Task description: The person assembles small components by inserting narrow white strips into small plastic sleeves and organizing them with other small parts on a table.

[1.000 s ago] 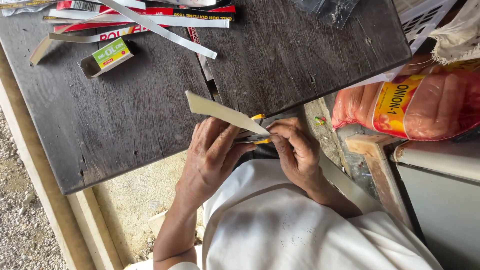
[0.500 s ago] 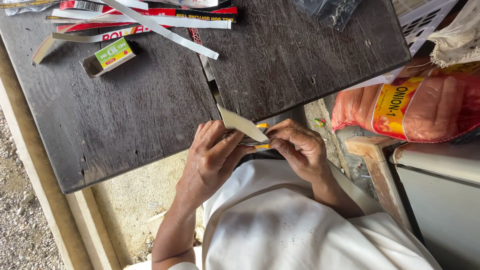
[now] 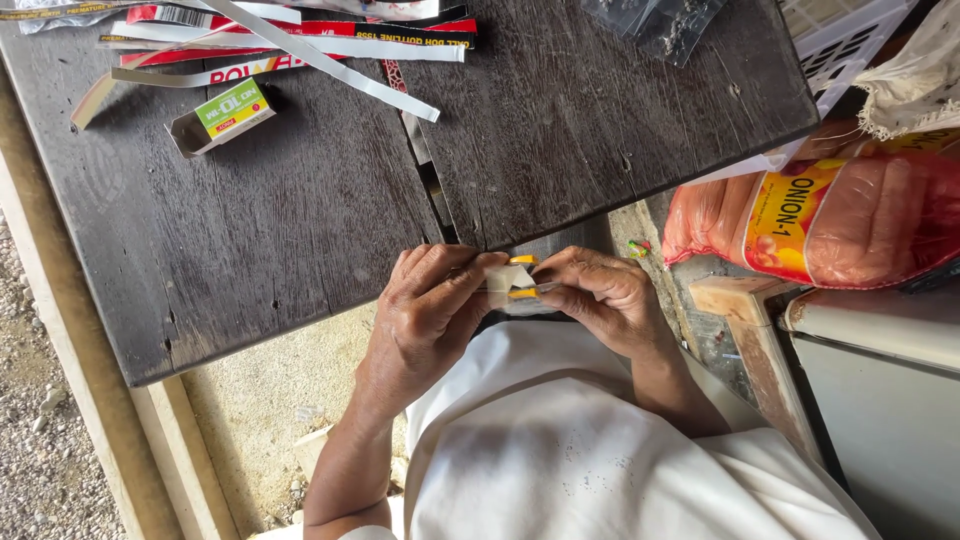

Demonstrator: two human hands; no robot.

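Head view: at centre frame, just below the tabletop (image 3: 300, 260) edge, left hand (image 3: 425, 310) and right hand (image 3: 600, 295) close together, both pinching a small card piece (image 3: 508, 280), yellow-handled cutter (image 3: 522, 293) steadied between them.

Dark weathered wooden table (image 3: 300, 250) over pale concrete floor (image 3: 270, 400), gravel (image 3: 40, 440) alongside, in daylight

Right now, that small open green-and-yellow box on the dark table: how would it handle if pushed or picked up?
The small box looks like thin card with one end open, so probably light and easy to crush. It lies flat on the wooden table, so it should slide rather than roll. The paper strips beside it look floppy and might drag along.
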